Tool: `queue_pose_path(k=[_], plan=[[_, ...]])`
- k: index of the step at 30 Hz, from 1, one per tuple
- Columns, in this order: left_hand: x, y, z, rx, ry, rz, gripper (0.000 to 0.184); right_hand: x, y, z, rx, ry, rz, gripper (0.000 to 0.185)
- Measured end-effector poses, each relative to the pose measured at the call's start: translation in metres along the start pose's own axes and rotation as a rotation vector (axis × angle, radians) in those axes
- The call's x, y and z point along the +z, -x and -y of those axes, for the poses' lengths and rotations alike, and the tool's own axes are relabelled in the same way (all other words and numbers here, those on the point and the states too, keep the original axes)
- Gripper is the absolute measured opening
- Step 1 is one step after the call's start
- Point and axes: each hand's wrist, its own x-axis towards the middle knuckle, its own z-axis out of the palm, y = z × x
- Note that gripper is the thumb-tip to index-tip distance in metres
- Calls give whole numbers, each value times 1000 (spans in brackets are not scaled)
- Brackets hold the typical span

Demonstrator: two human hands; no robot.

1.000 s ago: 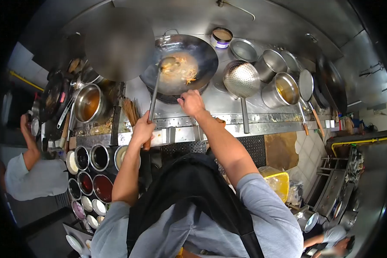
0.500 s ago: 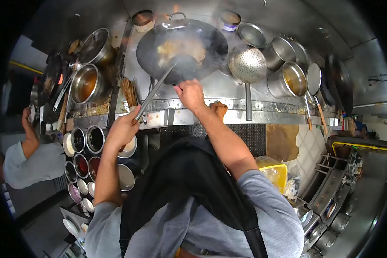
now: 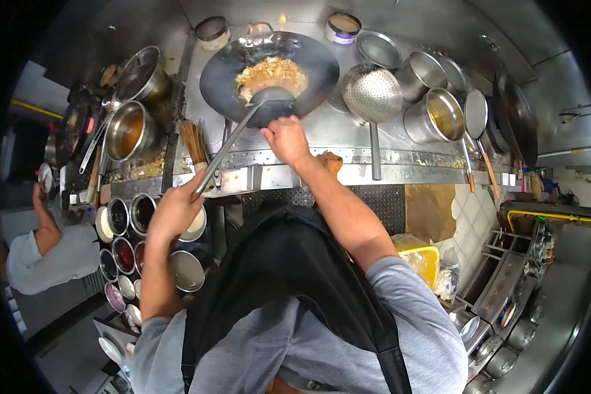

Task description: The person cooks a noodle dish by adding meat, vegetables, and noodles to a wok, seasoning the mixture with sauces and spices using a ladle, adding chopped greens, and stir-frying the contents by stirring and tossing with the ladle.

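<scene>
A dark wok (image 3: 217, 88) stands on the steel range, with pale brown, noodle-like food (image 3: 276, 71) in its middle. My left hand (image 3: 176, 211) is wrapped round the end of a long metal handle. This wok ladle (image 3: 233, 136) reaches up into the wok, its broad dark head against the near side of the food. At the wok's near rim, my right hand (image 3: 287, 140) is closed on what looks like its near handle, mostly hidden by the fingers. A bundled bamboo brush (image 3: 193, 143) stands beside the ladle's shaft.
Right of the wok lie a perforated strainer (image 3: 372, 95) and steel pots, one holding yellowish liquid (image 3: 443, 121). A pot of brown liquid (image 3: 127, 131) stands left. Several sauce containers (image 3: 123, 253) sit below my left hand. Another person's arm (image 3: 44, 220) shows far left.
Steam over the wok has thinned, and the food shows more clearly. The ladle head has shifted slightly left, and my left hand has moved down and left. My right hand stays at the rim.
</scene>
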Motion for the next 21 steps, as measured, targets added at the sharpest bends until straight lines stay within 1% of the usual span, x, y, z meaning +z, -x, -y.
queue_pose_path(k=[1, 3, 4, 5, 6, 8, 9, 11, 12, 13, 16, 17, 20, 21], plan=[[20, -10, 12, 52, 11, -54, 59, 0, 12, 4, 22, 17, 57, 23], [46, -17, 9, 4, 39, -106, 60, -4, 54, 12, 56, 24, 97, 23], [53, -19, 2, -20, 54, -133, 60, -1, 85, 10, 63, 9, 105, 22], [50, -11, -12, -61, -5, -153, 60, 0, 113, 9, 65, -17, 166, 22], [43, -3, -10, -40, 3, -149, 60, 8, 132, 6, 73, -88, 126, 22], [31, 12, -3, -2, 24, -131, 60, -5, 119, 14, 34, -68, 63, 22], [16, 22, -11, -49, 77, -112, 62, -15, 96, 16, 27, -18, 65, 22], [-15, 36, -19, -106, 117, 7, 64, -29, 37, 12, -14, 50, 53, 23], [-31, 38, -25, -139, 124, 77, 64, -30, 16, 7, 49, 11, 48, 25], [-38, 39, -27, -101, 108, 96, 62, -19, 4, -4, 68, 12, 66, 25], [-36, 20, -33, -99, 69, 162, 60, 4, -12, -22, 82, 9, 103, 26], [-27, 8, -33, -52, 24, 143, 59, 10, -14, -27, 78, 19, 124, 27], [31, -34, -4, 30, 41, -80, 58, 25, -16, -34, 128, 4, 137, 27], [37, -37, -4, 9, 27, -73, 58, 29, -18, -38, 141, 22, 151, 27]])
